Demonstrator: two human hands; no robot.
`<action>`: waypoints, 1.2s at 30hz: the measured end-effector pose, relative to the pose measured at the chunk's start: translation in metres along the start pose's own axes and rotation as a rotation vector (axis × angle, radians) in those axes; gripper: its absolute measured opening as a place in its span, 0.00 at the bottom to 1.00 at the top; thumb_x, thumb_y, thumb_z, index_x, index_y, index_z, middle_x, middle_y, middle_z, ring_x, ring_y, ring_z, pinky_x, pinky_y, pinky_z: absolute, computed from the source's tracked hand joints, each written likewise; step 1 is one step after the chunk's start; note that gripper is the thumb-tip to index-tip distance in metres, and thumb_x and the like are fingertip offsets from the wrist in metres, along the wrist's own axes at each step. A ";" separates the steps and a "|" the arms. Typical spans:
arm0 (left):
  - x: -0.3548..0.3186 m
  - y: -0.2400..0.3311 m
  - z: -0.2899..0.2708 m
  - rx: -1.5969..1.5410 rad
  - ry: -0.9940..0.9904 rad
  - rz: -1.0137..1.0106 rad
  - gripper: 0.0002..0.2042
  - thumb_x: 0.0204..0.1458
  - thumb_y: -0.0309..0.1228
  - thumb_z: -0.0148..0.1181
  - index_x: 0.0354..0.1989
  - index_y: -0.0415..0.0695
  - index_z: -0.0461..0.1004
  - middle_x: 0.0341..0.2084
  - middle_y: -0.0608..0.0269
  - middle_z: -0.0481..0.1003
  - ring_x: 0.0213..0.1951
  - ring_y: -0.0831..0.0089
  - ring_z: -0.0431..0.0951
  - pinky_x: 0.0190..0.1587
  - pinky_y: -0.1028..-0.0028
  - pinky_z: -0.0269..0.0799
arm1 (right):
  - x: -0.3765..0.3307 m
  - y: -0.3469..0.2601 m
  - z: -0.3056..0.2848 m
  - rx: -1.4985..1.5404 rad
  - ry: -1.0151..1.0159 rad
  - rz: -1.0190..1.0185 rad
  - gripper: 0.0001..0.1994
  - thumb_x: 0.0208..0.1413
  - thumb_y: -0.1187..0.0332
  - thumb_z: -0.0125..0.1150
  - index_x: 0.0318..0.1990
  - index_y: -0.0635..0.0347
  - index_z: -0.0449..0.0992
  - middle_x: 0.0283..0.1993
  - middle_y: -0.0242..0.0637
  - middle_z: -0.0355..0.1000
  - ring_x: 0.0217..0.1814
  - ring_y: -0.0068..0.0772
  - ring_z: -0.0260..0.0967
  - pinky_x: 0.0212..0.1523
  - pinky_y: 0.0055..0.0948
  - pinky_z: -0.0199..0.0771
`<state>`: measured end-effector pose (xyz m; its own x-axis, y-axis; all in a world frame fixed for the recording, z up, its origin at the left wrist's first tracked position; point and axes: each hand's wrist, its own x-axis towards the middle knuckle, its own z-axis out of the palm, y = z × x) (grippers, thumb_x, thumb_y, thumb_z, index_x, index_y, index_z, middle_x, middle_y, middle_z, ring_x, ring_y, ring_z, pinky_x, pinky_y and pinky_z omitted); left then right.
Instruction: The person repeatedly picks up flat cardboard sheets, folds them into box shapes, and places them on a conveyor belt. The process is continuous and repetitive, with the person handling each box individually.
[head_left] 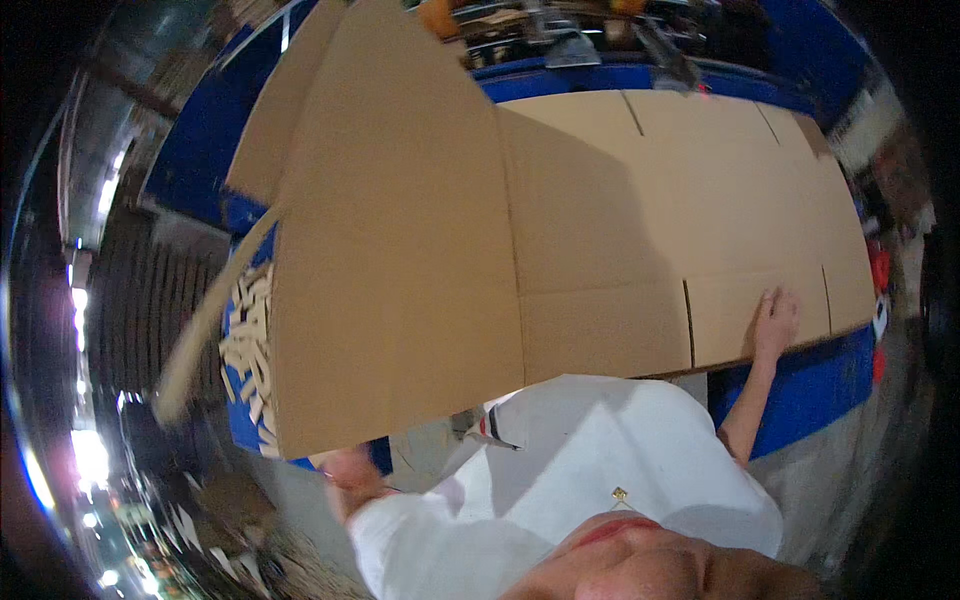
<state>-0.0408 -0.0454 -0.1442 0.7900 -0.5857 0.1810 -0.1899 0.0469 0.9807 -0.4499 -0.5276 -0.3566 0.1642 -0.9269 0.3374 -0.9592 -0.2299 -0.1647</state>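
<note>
A large brown cardboard box blank [600,200] with slots and creases spreads across in front of me. Its left panel [395,260] is tilted up along a crease and throws a shadow over the flatter right part. My right hand [777,318] lies on the near right flap between two slots, fingers stretched out. At the lower left corner of the raised panel is my left hand [350,475], smeared by motion, its fingers partly hidden at the cardboard edge. A narrow, blurred brown strip [215,315] juts out from the panel's left side.
The cardboard rests over a blue work surface [815,390]. Many small pale pieces [248,350] lie on blue at the left, partly under the panel. Metal machine parts [572,48] stand along the far edge. Dark ribbed material [130,270] is farther left.
</note>
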 end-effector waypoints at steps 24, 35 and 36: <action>0.079 -0.113 -0.021 0.331 0.444 0.191 0.14 0.53 0.27 0.62 0.45 0.33 0.73 0.39 0.58 0.76 0.41 0.74 0.73 0.45 0.74 0.70 | -0.026 -0.053 -0.085 0.566 0.485 -0.076 0.16 0.53 0.78 0.58 0.51 0.66 0.71 0.47 0.43 0.75 0.47 0.39 0.74 0.49 0.34 0.73; 0.059 -0.153 0.123 1.005 -0.451 0.582 0.33 0.34 0.16 0.57 0.57 0.48 0.70 0.60 0.51 0.63 0.63 0.49 0.60 0.64 0.49 0.50 | -0.012 -0.142 -0.065 0.562 0.171 -0.924 0.21 0.49 0.70 0.55 0.54 0.60 0.71 0.57 0.47 0.68 0.60 0.46 0.65 0.59 0.43 0.66; 0.057 -0.159 0.128 1.023 -0.474 0.574 0.34 0.34 0.15 0.57 0.57 0.50 0.70 0.60 0.51 0.64 0.63 0.48 0.60 0.63 0.47 0.50 | -0.018 -0.146 -0.051 0.490 0.148 -1.012 0.22 0.47 0.69 0.56 0.53 0.59 0.71 0.59 0.46 0.67 0.62 0.45 0.64 0.59 0.44 0.65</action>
<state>-0.0404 -0.1900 -0.2992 0.1989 -0.9303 0.3081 -0.9652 -0.1315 0.2260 -0.3247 -0.4624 -0.2912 0.7529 -0.2128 0.6228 -0.2025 -0.9753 -0.0883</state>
